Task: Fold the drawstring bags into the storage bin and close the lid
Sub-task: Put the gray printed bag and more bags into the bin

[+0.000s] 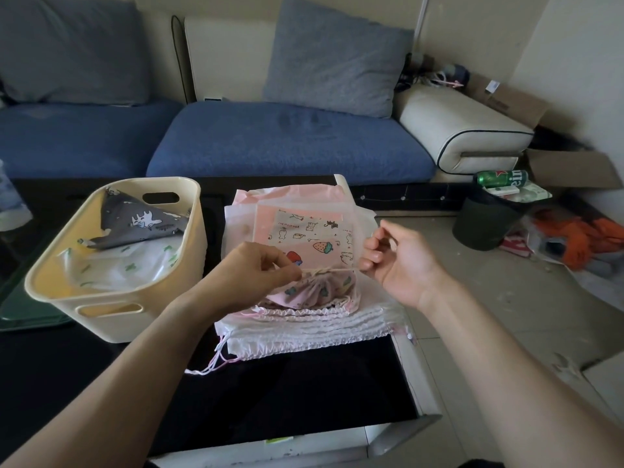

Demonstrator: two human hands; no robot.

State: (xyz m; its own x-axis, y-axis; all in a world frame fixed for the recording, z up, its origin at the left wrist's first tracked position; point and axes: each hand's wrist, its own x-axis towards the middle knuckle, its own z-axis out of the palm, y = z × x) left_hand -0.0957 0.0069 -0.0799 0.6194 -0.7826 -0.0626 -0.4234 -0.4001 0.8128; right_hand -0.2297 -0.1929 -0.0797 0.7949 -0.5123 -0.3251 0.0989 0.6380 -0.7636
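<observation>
At the centre of the frame, the left hand pinches the gathered neck of a small pink bag, while the right hand, just right of centre, pinches the cream cord stretched taut between the two hands. The bag sits on top of a stack of pink and white bags on the black table. To the left stands the cream bin, uncovered, holding a grey bag over a white one. A blue sofa fills the upper frame.
</observation>
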